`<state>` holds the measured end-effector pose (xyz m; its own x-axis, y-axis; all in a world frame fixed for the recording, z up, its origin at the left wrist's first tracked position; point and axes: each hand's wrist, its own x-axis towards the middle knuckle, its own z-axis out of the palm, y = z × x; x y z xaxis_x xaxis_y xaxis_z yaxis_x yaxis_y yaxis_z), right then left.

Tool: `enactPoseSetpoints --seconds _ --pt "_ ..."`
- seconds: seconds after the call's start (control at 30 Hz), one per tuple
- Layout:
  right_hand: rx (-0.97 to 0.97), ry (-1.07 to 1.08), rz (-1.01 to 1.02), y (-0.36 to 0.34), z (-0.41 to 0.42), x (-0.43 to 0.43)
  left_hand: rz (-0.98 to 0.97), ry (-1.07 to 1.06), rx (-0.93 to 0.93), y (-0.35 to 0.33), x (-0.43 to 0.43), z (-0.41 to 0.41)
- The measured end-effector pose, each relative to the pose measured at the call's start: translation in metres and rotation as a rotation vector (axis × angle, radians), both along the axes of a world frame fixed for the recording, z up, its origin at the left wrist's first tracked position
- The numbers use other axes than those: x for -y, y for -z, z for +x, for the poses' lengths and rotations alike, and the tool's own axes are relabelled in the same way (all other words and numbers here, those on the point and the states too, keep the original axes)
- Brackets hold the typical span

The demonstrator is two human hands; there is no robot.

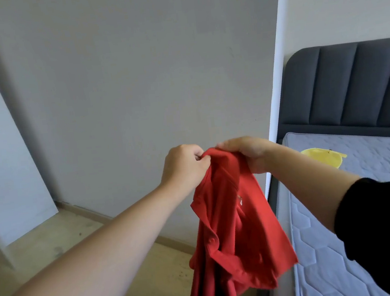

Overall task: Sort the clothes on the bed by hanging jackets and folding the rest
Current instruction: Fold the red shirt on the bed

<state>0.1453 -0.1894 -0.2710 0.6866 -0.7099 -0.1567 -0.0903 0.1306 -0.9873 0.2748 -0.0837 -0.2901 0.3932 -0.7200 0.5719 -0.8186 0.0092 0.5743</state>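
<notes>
A red collared shirt [237,228] with buttons hangs in the air in front of me, left of the bed. My left hand [184,166] pinches its top edge with curled fingers. My right hand [248,152] grips the same top edge just to the right, fingers folded over the cloth. The shirt's lower part drops out of view at the bottom. A yellow garment [324,158] lies flat on the grey quilted mattress [362,177] near the headboard.
A dark grey padded headboard [352,86] stands at the right. A grey wall [133,82] faces me, with a white upright edge [277,89] beside the bed. Beige floor [135,276] runs below and to the left.
</notes>
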Motion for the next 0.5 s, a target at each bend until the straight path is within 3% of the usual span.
enactPoseSetpoints --seconds 0.13,0.27,0.4,0.47,0.5 --pt "-0.019 0.525 -0.439 0.043 -0.012 0.009 -0.009 -0.056 0.004 0.001 0.009 -0.006" --pt "0.000 0.673 -0.651 0.077 -0.027 -0.009 -0.061 -0.104 -0.010 0.002 0.017 -0.011" --pt "-0.009 0.545 -0.718 0.088 -0.032 -0.029 -0.115 -0.146 -0.049 -0.002 0.022 -0.011" --pt "-0.078 0.440 -0.624 0.089 -0.034 -0.029 -0.138 -0.167 -0.063 -0.006 0.023 -0.009" --pt "-0.048 0.401 -0.476 0.087 -0.036 -0.027 -0.149 -0.174 -0.070 -0.007 0.023 -0.008"
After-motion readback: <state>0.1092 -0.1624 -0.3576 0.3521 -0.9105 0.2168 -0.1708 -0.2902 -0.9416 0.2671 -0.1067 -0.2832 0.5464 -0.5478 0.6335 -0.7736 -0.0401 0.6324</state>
